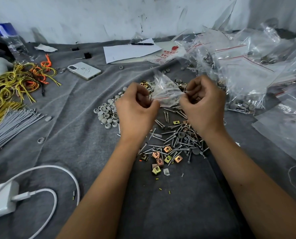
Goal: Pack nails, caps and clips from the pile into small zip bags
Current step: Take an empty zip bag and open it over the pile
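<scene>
A small clear zip bag (164,90) with a red strip along its mouth hangs between my hands above the pile. My left hand (136,107) pinches its left end and my right hand (204,102) pinches its right end, fingers curled. Below them lie silver nails (176,140) mixed with gold and copper square clips (168,150). Grey round caps (107,114) are heaped to the left of my left hand. What the bag contains I cannot make out.
Filled and empty zip bags (238,66) pile up at the right. A phone (84,70), paper with a pen (142,44), yellow and orange ties (22,78), grey cable ties (10,125), a white charger (2,199) and a water bottle (7,37) lie on the grey cloth (78,145).
</scene>
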The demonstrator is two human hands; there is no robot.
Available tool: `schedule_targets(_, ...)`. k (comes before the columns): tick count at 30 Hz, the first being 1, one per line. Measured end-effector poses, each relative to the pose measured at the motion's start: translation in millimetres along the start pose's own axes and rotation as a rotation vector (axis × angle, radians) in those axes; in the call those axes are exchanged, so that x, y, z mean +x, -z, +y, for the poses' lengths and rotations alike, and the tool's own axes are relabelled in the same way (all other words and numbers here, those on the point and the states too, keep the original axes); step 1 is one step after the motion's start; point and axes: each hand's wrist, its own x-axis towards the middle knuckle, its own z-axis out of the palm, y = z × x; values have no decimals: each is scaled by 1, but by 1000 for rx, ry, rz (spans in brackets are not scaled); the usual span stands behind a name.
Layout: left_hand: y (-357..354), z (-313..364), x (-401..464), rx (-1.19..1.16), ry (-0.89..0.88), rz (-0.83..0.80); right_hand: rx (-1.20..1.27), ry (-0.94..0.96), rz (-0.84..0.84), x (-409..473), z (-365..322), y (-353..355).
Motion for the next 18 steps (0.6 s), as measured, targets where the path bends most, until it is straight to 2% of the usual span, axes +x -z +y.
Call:
schedule_targets(2, 3, 4, 1, 85, -115, 59, -40, 8, 22, -1, -1, -2)
schedule_targets(4, 7, 7, 0, 171, -220, 125, -7, 12, -47, -3, -2, -3)
schedule_targets(7, 20, 8, 4, 206, -363, 302, 2, -17, -360, -2, 1, -1)
schedule_targets(9, 32, 7, 8, 238, -419, 427, -223, 73, -584, -4, 4, -1)
schedule_targets(11, 38, 7, 9, 287, -409, 451, -394, 151, -675, -6, 6, -2)
schedule_targets(13, 38, 9, 7, 359, -365, 343, -487, 153, -717, -5, 5, -3)
schedule_targets(16, 30, 11, 3, 456, -302, 52, -558, 117, -787, -5, 3, -5)
schedule_targets(18, 26, 8, 2, 543, -277, -124, -559, 138, -777, -6, 2, -5)
